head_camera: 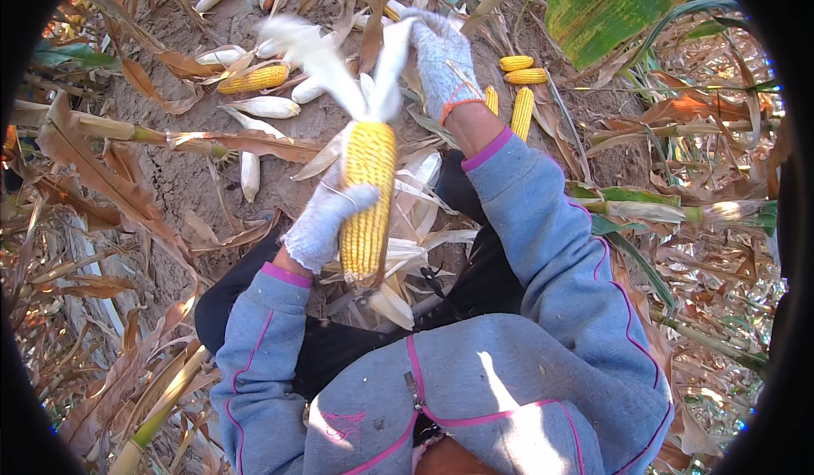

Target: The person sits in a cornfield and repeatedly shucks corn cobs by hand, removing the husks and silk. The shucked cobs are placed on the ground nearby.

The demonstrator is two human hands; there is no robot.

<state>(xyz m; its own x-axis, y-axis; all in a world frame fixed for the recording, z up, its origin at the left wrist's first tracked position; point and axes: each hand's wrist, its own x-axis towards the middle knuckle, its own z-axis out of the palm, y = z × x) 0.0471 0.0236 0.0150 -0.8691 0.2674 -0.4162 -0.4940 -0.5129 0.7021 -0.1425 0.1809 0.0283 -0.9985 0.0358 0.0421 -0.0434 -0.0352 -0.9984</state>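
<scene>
In my gloved left hand (334, 214) is an ear of corn (367, 202) with its yellow kernels bare, the thumb lying across the front of it. Pale husk leaves (372, 93) still join the ear's upper end and spread away from me; one flap at the left is blurred. My gloved right hand (442, 49), with an orange band at the wrist, grips the husk's far right strip. Its fingertips are partly hidden by the husk. Below the ear, loose husks (407, 252) lie between my legs.
Bare yellow ears (521, 113) lie right of my right hand, and another yellow ear (254, 79) lies at the left. Several ears in pale husk (267, 107) are scattered on the soil. Cut stalks (95, 125) and dry leaves surround me; a green leaf (617, 11) hangs at upper right.
</scene>
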